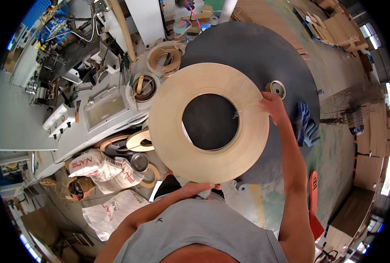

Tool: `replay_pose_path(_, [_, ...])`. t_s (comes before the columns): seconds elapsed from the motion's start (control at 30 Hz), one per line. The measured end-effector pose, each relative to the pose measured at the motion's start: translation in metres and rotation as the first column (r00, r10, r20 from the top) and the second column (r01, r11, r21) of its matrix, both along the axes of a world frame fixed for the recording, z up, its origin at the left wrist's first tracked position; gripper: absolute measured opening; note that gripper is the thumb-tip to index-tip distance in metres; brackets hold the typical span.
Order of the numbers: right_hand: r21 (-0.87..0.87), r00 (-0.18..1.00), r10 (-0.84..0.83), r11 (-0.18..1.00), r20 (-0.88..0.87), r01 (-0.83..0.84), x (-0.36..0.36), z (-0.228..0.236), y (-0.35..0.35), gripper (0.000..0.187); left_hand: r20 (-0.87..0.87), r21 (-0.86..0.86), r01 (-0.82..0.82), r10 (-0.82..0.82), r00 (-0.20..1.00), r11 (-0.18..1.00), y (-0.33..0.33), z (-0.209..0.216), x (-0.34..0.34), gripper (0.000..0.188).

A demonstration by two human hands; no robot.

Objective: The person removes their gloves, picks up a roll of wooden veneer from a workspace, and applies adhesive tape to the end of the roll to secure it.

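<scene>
A large flat roll of beige edge banding (168, 105) lies on a round black tabletop (247, 44), its open centre showing the dark surface below. At the roll's right side, my right hand (273, 107) is closed on a strip of clear plastic film (249, 109) that runs across the band to the inner edge. My left hand (198, 188) is close to my body at the roll's near edge, its fingers closed. Something pale and crumpled shows under them, too small to name. A roll of tape (276, 89) stands just beyond my right hand.
Blue gloves (306, 125) lie on the tabletop's right side. Smaller banding rolls (164, 59) sit on the left beside a grey machine (107, 107). White printed sacks (105, 168) are on the floor at lower left. A red-orange handle (313, 197) stands at right.
</scene>
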State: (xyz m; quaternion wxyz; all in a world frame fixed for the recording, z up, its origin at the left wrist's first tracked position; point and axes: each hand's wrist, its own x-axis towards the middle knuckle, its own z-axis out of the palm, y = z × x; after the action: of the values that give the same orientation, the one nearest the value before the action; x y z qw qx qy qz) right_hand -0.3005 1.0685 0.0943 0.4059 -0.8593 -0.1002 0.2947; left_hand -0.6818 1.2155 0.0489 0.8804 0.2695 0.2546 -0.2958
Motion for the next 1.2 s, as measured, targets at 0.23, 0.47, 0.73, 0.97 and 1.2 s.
replay_pose_path(0.23, [0.035, 0.619, 0.112, 0.975, 0.777, -0.221, -0.127, -0.01, 0.026, 0.035, 0.255, 0.232, 0.295, -0.351, 0.901, 0.927, -0.016, -0.013, 0.013, 0.046])
replay_pose_path(0.47, [0.028, 0.655, 0.195, 0.949, 0.73, -0.314, -0.235, -0.038, 0.056, 0.033, 0.185, 0.801, -0.164, 0.022, 0.982, 0.576, 0.083, 0.032, -0.011, 0.022])
replay_pose_path(0.73, [0.067, 0.692, 0.073, 0.983, 0.718, -0.173, -0.286, -0.013, 0.108, 0.035, 0.264, 0.718, -0.432, 0.36, 0.895, 0.546, 0.134, 0.056, -0.01, 0.04])
replay_pose_path(0.97, [0.573, 0.985, -0.019, 0.811, -0.17, 0.115, -0.34, 0.045, 0.113, 0.028, 0.556, 0.44, -0.574, 0.292, 0.778, 0.691, 0.129, 0.081, -0.014, 0.046])
replay_pose_path(1.2, [0.591, 0.991, -0.112, 0.806, 0.079, 0.044, -0.366, 0.066, 0.125, 0.019, 0.697, 0.578, -0.616, 0.069, 0.714, 0.535, 0.135, 0.085, -0.017, 0.045])
